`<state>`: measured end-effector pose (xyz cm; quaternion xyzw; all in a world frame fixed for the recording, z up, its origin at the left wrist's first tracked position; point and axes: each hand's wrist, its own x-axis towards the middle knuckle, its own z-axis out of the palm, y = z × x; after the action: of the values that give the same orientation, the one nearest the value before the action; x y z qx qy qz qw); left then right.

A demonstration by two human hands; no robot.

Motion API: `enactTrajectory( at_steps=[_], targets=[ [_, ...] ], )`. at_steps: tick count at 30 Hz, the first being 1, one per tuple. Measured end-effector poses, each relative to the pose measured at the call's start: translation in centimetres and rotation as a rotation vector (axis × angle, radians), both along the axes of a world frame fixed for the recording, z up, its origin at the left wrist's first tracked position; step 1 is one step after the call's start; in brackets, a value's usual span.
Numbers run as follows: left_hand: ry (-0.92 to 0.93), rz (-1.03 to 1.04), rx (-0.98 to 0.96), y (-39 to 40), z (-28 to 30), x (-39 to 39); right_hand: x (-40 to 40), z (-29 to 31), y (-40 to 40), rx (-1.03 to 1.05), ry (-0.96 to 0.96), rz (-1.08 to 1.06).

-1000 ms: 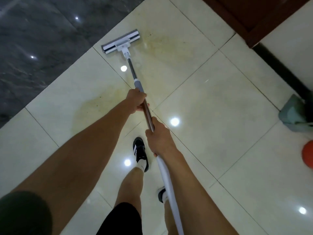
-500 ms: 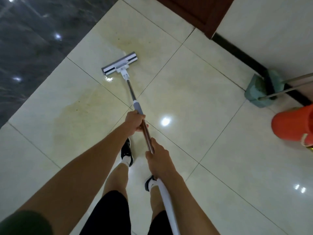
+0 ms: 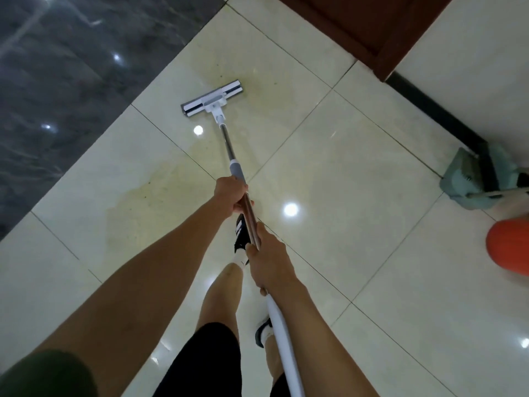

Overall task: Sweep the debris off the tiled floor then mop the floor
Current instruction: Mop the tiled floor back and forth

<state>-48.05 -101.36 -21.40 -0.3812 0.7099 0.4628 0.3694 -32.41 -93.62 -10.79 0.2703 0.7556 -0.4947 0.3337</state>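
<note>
On a glossy cream tiled floor [image 3: 357, 173], a person works a flat mop [image 3: 213, 100] with both hands, seen from a head-worn camera looking down along bare forearms. The left hand [image 3: 230, 194] is wrapped around the mop handle [image 3: 227, 144] just below its grey collar, fingers curled fully round the shaft. The right hand [image 3: 267, 260] grips lower down, where the coppery section of the pole meets a white sleeve, thumb lying along the top. Both holds are firm and closed on the pole.

The mop's rectangular head lies flat on the tiles ahead of the person, set at a slant, near the boundary where the cream tiles meet a dark marbled floor [image 3: 57, 81] at upper left. A yellowish wet patch [image 3: 143, 202] spreads across the tiles to the left of the handle and another around the mop head, with small dark specks in it.

Below the hands, a black shoe [image 3: 240, 236] with a white sock shows between the arms, and a second foot sits further back beside the pole. At right, a teal dustpan [image 3: 469, 181] rests against the black skirting [image 3: 429, 110] of a pale wall, with an orange-red bucket [image 3: 506, 247] just beside it at the frame edge. A dark wooden door frame [image 3: 357, 27] stands at the top.
</note>
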Motion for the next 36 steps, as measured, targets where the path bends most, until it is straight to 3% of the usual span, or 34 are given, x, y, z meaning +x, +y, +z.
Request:
enactTrajectory(
  at_steps=[14,20,28,36],
  targets=[
    [0.097,0.014,0.009,-5.3,-1.6,-30.8,-31.5,-4.1,-4.6,0.025,0.043,0.036],
    [0.123,-0.013,-0.007,-6.1,-2.7,-39.1,-40.1,-7.0,-5.5,-0.006,0.025,0.005],
    [0.100,-0.069,-0.017,-3.5,-2.9,-37.3,-37.7,-7.2,-3.1,0.017,0.017,0.020],
    [0.054,-0.128,0.009,1.1,-1.9,-27.3,-26.8,-4.7,0.9,-0.004,0.003,-0.033]
  ],
)
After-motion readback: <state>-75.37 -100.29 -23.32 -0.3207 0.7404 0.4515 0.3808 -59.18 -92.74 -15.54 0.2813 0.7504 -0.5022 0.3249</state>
